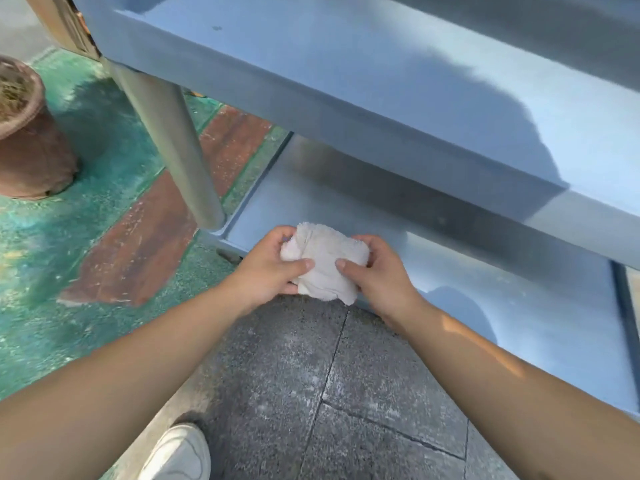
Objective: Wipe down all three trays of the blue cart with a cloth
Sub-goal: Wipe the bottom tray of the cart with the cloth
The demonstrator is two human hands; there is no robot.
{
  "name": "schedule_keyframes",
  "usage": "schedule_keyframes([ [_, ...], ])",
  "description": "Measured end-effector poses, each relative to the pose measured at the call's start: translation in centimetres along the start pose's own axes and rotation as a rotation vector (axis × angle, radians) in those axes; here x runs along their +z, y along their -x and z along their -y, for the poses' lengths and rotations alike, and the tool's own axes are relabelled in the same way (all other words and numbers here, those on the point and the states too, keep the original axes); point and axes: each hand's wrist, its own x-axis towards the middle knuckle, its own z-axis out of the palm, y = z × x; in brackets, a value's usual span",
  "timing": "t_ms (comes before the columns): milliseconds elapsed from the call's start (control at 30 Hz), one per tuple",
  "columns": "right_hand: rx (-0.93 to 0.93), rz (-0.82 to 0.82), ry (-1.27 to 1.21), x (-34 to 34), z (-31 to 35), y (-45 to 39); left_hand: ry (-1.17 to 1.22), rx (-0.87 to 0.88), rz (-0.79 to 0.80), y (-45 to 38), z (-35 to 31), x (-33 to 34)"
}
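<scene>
Both hands hold a bunched white cloth (323,263) between them, the left hand (268,268) and right hand (375,271) each pinching it with thumb on top and fingers curled beneath, a grip that looks meant to fold or gather it into a wiping pad. The cloth hangs just above the front edge of the blue cart's lower tray (398,244), near its left corner by a grey post (166,133). An upper tray (346,81) overhangs it. Grey paving (311,393), a white shoe (176,455) and a brown pot (31,133) lie around.
</scene>
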Motion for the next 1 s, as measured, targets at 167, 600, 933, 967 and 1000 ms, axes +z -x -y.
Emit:
schedule_keyframes([
  [167,-0.075,-0.178,0.333,2.1,-0.6,-5.2,-0.569,0.150,-0.306,-4.3,0.2,-1.9],
  [600,-0.506,0.360,1.461,4.5,-2.4,-13.4,-1.628,0.268,-0.151,-8.8,3.9,-6.4],
  [933,-0.797,0.329,1.314,2.8,-4.3,-14.6,-1.694,0.359,-0.294,-9.5,5.7,-6.4],
  [967,-0.799,0.309,1.302,2.8,-4.5,-14.6,-1.684,0.364,-0.300,-9.4,5.7,-6.4],
  [1000,-0.797,0.284,1.297,2.8,-4.7,-14.7,-1.671,0.364,-0.305,-9.4,5.6,-6.4],
])
